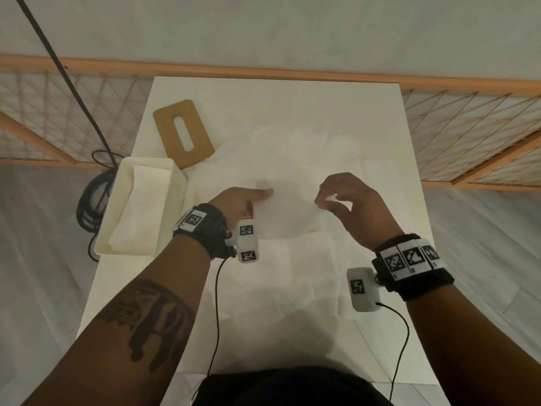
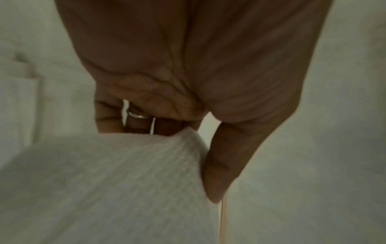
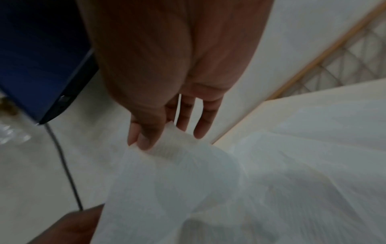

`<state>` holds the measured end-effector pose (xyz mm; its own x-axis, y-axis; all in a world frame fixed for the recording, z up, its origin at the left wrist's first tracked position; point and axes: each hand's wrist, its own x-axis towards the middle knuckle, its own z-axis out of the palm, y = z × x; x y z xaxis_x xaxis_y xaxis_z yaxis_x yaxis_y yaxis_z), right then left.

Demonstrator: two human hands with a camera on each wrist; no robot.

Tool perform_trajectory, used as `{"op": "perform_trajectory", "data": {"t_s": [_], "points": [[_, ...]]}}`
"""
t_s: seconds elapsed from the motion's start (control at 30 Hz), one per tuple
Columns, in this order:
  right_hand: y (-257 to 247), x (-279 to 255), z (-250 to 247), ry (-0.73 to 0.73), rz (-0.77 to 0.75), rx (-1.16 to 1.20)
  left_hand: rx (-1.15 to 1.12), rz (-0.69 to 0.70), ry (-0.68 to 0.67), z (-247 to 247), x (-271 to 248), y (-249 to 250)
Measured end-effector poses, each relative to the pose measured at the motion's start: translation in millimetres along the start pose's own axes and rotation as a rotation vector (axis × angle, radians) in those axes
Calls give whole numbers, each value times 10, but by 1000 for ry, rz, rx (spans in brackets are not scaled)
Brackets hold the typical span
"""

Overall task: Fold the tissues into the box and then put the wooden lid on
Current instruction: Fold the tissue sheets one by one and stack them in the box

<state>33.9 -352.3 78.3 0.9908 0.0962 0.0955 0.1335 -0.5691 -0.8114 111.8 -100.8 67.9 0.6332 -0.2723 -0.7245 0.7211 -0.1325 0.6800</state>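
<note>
Both hands hold one white tissue stretched above the table's middle. My left hand pinches its left edge, thumb against the sheet. My right hand pinches the right corner between thumb and forefinger, and the sheet hangs below the fingers. The open white box stands at the table's left edge with folded tissues inside. The wooden lid with its slot lies flat behind the box. More loose tissues lie crumpled over the tabletop.
The white table is narrow, with floor on both sides. A wooden lattice rail runs behind it. Black cable coils on the floor left of the box. Wrist camera cords hang near the front edge.
</note>
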Motion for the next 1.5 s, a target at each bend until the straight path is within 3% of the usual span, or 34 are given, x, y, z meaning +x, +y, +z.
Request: {"op": "perform_trajectory", "data": {"t_s": [0.07,0.17,0.2,0.27,0.33,0.5,0.63,0.8,0.9,1.03,1.23,1.5], "points": [[56,-35,44,78,192,131,-205,16,-44,29,-132,-68],[87,-17,164,158,785,761,-524,57,-106,59,-251,-226],[113,0,200,125,928,940,-586,93,-104,71,-263,-292],[139,34,251,-40,1049,1088,-645,190,-52,87,-244,-415],[138,60,300,-176,1047,1073,-629,248,-15,113,-237,-493],[190,67,338,-378,904,1040,-509,230,-54,-10,-270,-606],[252,143,312,-226,846,878,-404,309,-1,-196,-186,-561],[323,140,167,-265,800,712,-115,331,91,-440,-168,-520],[321,160,113,-238,753,668,-58,363,113,-461,-169,-539],[342,134,108,-215,685,559,-16,412,99,-394,-162,-549],[286,115,100,-208,713,523,319,386,57,-415,-174,-507],[241,165,87,-165,830,838,89,148,-34,-479,-93,-520]]}}
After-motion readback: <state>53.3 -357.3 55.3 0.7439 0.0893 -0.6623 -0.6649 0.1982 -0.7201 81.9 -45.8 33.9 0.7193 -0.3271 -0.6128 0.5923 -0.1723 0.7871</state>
